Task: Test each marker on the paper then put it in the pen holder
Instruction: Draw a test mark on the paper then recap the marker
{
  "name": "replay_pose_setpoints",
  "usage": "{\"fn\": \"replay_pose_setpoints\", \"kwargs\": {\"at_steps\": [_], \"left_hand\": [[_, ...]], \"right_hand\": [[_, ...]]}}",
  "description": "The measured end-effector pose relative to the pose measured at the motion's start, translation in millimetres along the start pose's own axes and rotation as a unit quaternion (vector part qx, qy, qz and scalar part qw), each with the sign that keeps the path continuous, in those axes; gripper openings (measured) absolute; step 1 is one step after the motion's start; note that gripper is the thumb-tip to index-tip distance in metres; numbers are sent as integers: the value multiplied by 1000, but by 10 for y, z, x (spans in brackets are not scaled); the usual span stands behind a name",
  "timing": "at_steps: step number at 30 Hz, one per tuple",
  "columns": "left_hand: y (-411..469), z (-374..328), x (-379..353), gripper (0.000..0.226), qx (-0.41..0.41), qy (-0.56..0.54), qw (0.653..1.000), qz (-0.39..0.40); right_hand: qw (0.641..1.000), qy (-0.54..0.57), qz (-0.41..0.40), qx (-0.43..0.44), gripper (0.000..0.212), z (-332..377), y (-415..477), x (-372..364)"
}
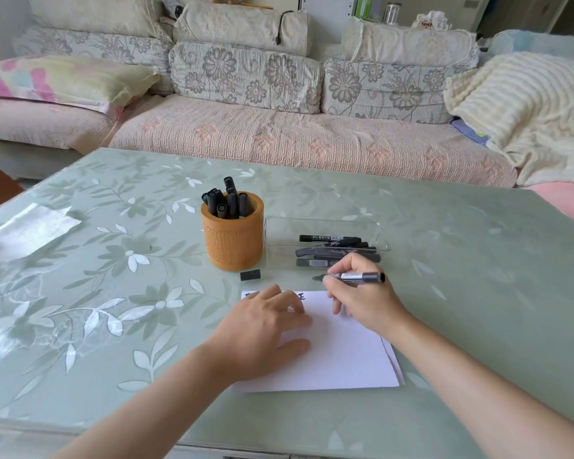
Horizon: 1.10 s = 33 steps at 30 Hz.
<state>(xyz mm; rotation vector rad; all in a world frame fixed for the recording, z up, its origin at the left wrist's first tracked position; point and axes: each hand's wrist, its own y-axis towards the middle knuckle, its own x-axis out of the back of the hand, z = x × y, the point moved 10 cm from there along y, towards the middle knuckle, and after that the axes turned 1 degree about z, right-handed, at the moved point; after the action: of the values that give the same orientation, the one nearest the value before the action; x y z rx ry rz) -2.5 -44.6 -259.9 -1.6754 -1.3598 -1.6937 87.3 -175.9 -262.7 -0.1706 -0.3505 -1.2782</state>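
Nearest, the paper [342,356] lies on the table [120,293] with a second sheet's edge showing beneath its right side. The left hand [262,329] rests flat on the paper's left part, fingers loosely spread and gripping nothing, steadying the sheet. Just beyond, the right hand [362,303] pinches an uncapped marker [362,277] between thumb and fingers. The marker lies nearly level, its tip pointing left, over the table just past the sheet's far edge. A few dark strokes [300,296] already sit along that edge, partly hidden by the left hand. The step in hand looks like the test itself, either about to begin or just done; which one cannot be told. If the test is to come, the tip must drop onto bare paper beside the strokes. If it is done, the black cap [250,275], lying on the table between paper and holder, has to go back on before the marker is dropped in. Farther back to the right, a clear tray [312,223] holds several loose markers [335,250] lying flat, probably untested. To its left and touching or just beside it, the orange holder [234,243] stands upright with a cluster of black pens [227,203] in it, with room left. A sofa [279,137] runs behind the table.
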Motion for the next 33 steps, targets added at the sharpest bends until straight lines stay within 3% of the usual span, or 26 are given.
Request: {"fn": "replay_pose_setpoints", "kwargs": {"at_steps": [10,19,33], "left_hand": [[-16,32,-26,32,18,5,1000,2],[-10,64,-45,31,34,5,999,5],[-20,65,-41,30,40,-1,999,5]], "right_hand": [[1000,18,18,-17,14,-97,49,-149],[999,-40,14,9,26,-120,66,-149],[997,-61,23,48,22,-64,52,-171]]}}
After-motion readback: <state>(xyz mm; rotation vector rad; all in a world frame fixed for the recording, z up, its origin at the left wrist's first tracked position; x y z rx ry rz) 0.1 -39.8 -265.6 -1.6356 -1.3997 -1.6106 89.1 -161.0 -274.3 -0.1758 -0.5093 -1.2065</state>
